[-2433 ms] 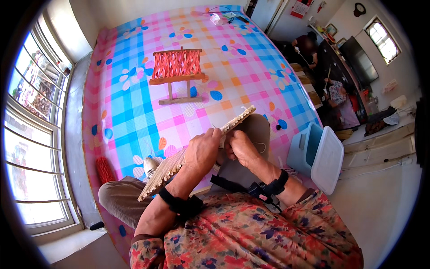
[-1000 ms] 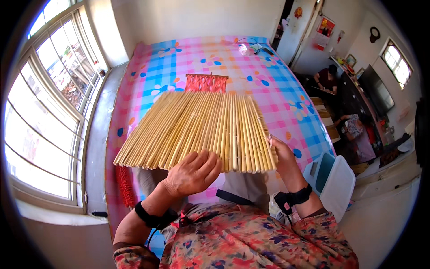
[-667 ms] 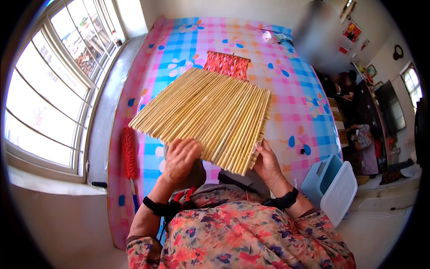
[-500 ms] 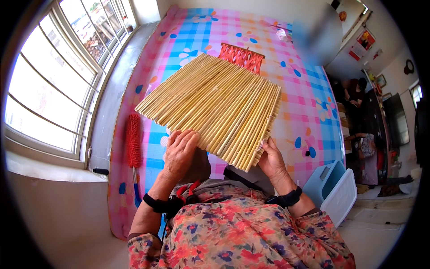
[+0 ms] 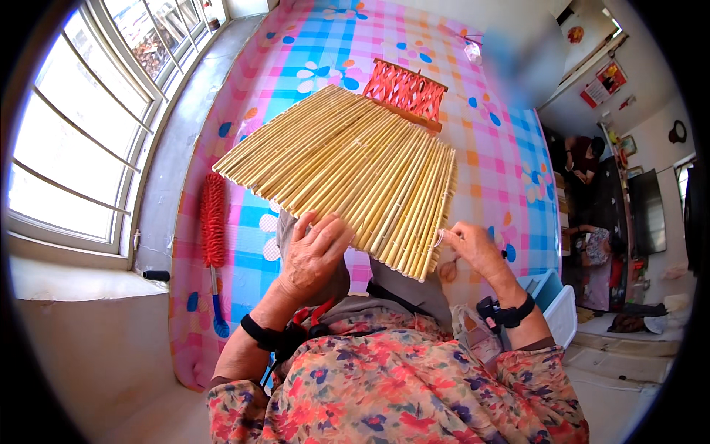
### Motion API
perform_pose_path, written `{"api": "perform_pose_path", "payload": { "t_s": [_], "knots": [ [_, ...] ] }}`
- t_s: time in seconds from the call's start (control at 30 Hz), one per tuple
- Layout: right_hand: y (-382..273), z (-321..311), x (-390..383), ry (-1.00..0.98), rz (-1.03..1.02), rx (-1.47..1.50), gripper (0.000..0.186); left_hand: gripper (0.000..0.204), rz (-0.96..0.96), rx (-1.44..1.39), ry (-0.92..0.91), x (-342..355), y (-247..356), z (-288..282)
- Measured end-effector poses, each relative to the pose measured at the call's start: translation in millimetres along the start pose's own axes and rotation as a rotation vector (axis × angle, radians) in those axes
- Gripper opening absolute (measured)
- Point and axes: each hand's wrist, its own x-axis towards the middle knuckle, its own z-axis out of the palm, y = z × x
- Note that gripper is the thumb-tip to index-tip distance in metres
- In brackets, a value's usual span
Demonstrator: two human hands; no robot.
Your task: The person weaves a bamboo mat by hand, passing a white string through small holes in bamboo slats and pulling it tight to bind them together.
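Note:
A mat of thin yellow straw sticks (image 5: 347, 170) lies spread out flat in front of me, over my lap and the checked bed cover. My left hand (image 5: 310, 255) rests on its near edge with fingers spread, pressing the sticks down. My right hand (image 5: 470, 248) pinches a thin thread at the mat's right near corner. Behind the mat stands a small wooden frame with red woven strips (image 5: 405, 90), partly hidden by the mat's far edge.
The pink, blue and white checked cover (image 5: 325, 44) with flower prints spreads ahead. A red duster with a blue handle (image 5: 213, 237) lies at its left edge, beside a grey sill and windows (image 5: 81, 140). A white and blue box (image 5: 558, 311) stands at the right.
The mat has been unfolded from a bundle and lowered flat. My view has swung toward the left. My right hand has moved from under the mat to its right corner, onto a thread.

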Motion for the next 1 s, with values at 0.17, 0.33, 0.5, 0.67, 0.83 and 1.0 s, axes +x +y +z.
{"api": "perform_pose_path", "payload": {
  "t_s": [0.17, 0.33, 0.5, 0.67, 0.83, 1.0],
  "knots": [
    [-70, -19, 8, 0.102, -0.585, 0.229, 0.017, 0.03, 0.022, -0.021, -0.024, 0, -4, 2],
    [-105, 30, 23, -0.002, -0.816, 0.143, 0.011, 0.032, 0.125, -0.084, -0.012, 10, -1, -5],
    [-111, 40, 27, -0.004, -0.721, 0.158, 0.012, 0.029, 0.095, -0.119, 0.026, 8, -6, 1],
    [-113, 45, 31, 0.02, -0.703, 0.169, 0.013, 0.028, 0.093, -0.193, 0.082, 7, -9, 9],
    [-109, 51, 32, 0.024, -0.683, 0.389, 0.011, 0.023, 0.091, -0.228, 0.097, 9, -11, 12],
    [-114, 56, 34, 0.015, -0.676, 0.489, 0.01, 0.021, 0.076, -0.251, 0.121, 10, -17, 5]
  ]
}}
